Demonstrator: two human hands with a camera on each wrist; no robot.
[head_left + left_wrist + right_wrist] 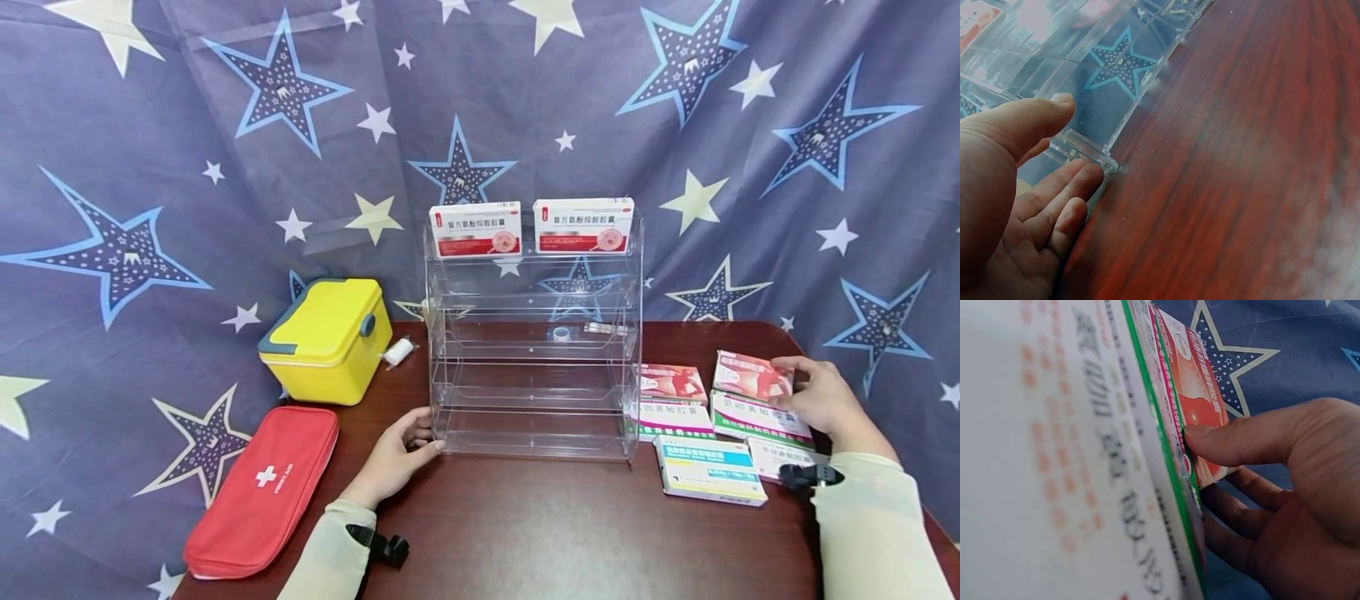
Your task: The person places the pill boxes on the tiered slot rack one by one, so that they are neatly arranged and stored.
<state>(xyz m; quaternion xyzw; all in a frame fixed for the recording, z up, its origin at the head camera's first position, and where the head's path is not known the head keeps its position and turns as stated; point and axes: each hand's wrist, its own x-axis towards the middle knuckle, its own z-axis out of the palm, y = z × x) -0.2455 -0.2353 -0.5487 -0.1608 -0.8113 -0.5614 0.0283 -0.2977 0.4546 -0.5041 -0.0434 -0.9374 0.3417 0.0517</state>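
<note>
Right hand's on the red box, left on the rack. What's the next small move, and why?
Probably lift the red box clear of the stack: the right hand already pinches it, and the left hand steadies the rack, whose lower shelves look nearly bare.

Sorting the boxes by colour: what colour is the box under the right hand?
Red and white box, best in the head view.

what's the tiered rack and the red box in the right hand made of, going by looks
The tiered rack looks like clear acrylic or similar hard plastic: the star cloth shows straight through it and its edges glint. The red box under the right hand looks like printed, slightly glossy cardboard, with sharp folded edges.
</note>
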